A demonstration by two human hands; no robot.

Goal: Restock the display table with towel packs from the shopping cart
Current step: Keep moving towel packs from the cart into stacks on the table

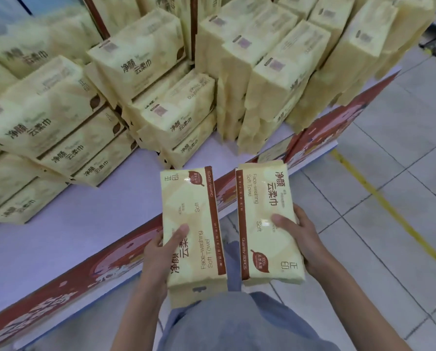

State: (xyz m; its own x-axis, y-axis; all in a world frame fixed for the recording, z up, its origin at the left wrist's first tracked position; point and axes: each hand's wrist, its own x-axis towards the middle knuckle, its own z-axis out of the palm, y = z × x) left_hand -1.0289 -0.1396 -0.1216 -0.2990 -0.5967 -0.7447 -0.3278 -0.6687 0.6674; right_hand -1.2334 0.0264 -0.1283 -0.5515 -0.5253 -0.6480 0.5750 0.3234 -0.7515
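Left hand (pixel 159 254) wrapped round the near end of one towel pack (pixel 194 219), thumb on top; right hand (pixel 305 240) likewise gripping a second pack (pixel 265 211). Holds both flat, side by side, over the edge of the display table (pixel 85 224), probably for setting on its bare patch before the stacked packs (pixel 60 117). Shopping cart out of view.

You wear a plain grey-blue top (pixel 237 325), loose and softly creased, over blue trousers (pixel 231 262); your left forearm (pixel 143 305) and right forearm (pixel 358 300) are bare.
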